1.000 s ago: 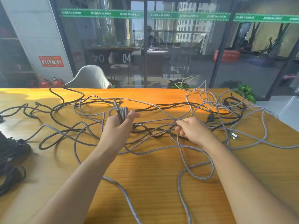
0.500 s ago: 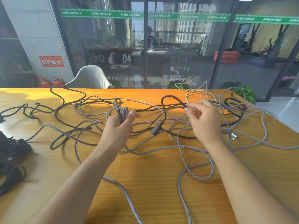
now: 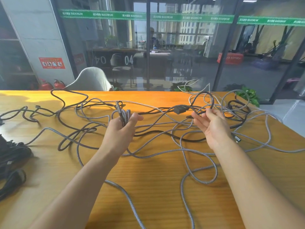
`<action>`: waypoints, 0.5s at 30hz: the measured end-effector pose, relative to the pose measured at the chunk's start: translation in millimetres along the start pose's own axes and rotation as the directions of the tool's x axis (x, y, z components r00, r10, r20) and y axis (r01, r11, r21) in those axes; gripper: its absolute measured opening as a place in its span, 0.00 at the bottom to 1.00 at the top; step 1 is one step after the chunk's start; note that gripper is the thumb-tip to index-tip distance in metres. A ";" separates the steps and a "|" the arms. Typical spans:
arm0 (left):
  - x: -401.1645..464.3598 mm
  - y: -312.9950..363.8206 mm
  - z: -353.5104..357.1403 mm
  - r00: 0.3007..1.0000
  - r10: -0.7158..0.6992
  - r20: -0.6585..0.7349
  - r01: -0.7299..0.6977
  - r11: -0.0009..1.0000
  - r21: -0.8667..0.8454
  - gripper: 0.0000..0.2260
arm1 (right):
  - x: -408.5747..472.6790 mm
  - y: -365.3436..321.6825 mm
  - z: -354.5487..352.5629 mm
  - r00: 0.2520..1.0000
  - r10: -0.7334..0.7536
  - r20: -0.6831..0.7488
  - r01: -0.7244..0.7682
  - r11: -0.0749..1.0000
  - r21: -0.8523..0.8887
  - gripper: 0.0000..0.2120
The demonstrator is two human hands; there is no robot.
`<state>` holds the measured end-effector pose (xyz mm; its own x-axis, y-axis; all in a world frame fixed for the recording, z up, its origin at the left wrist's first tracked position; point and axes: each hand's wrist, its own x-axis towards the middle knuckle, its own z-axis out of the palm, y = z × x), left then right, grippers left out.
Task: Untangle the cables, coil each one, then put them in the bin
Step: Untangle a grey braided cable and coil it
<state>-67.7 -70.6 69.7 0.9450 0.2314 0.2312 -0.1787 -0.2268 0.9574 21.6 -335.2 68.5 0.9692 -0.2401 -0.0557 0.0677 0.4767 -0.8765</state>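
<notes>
Cables [image 3: 165, 151], grey braided and black, are spread in one tangle across the table [image 3: 156, 195], from its far left edge to its right corner; no bin can be seen. A small coil of grey cable [image 3: 124, 115] is gripped in the left hand [image 3: 121, 131], the fingers being curled round it and the thumb laid across the top; a plug [image 3: 118, 106] stands up out of that coil. The right hand [image 3: 212, 125] is raised palm-up with the fingers spread and loosely extended; a black cable [image 3: 196, 115] is laid across the fingertips [image 3: 196, 119], though whether it is pinched cannot be told. A black box [image 3: 180, 109] on a cable is seen just left of that hand, lifted off the table; a silver plug [image 3: 236, 139] lies close to the right wrist. Loops of grey cable are crossed over and under the black ones between the two hands. A heap of black cords [image 3: 12, 156] is piled at the left edge. Behind the table a white chair [image 3: 91, 79], two red extinguishers [image 3: 51, 84] and a plant [image 3: 249, 95] are seen in front of a glass wall [image 3: 181, 52]; green tape [image 3: 148, 16] printed "MAXIMUM" is run along the glass, "04" [image 3: 128, 60] is marked on it, and a red notice [image 3: 52, 63] is fixed to the wall, its writing too small to be read.
</notes>
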 end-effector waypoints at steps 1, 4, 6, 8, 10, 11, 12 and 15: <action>-0.1 0.0 0.1 1.000 -0.002 -0.001 0.002 1.000 -0.003 0.14 | 1.1 -1.5 -1.7 1.000 -0.007 -0.019 0.006 0.998 -0.056 0.03; -0.2 0.5 -0.1 1.000 -0.004 -0.002 0.004 1.000 -0.008 0.14 | 3.6 -6.7 -7.7 0.986 -0.166 -0.005 0.146 0.882 -0.449 0.05; -0.4 0.9 0.3 1.000 -0.002 0.001 0.002 1.000 -0.002 0.14 | 3.5 -9.2 -10.6 0.960 -0.263 0.095 0.250 0.654 -0.714 0.05; -0.4 0.9 0.5 1.000 0.001 0.004 -0.001 1.000 0.004 0.14 | 0.3 -9.6 -9.9 0.956 -0.251 0.149 0.264 0.523 -0.810 0.02; -0.3 0.6 0.8 1.000 0.003 0.005 -0.003 1.000 0.007 0.14 | -3.1 -8.4 -8.4 0.960 -0.236 0.154 0.254 0.489 -0.835 0.03; 0.0 0.5 0.8 1.000 0.003 0.006 -0.003 1.000 0.004 0.14 | -3.3 -7.4 -7.3 0.959 -0.245 0.144 0.254 0.509 -0.822 0.04; 0.0 0.2 0.6 1.000 0.004 0.007 -0.004 1.000 0.002 0.14 | -2.8 -6.6 -6.1 0.960 -0.253 0.116 0.247 0.584 -0.773 0.05; -0.4 0.1 0.1 1.000 0.006 0.009 -0.006 1.000 -0.016 0.14 | 0.4 -7.7 -4.4 0.978 -0.209 0.007 0.192 0.887 -0.419 0.04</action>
<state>-68.1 -70.8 69.7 0.9463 0.2217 0.2352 -0.1883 -0.2133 0.9587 20.4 -342.7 73.2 0.9352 -0.3286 0.1319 0.1473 0.0223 -0.9888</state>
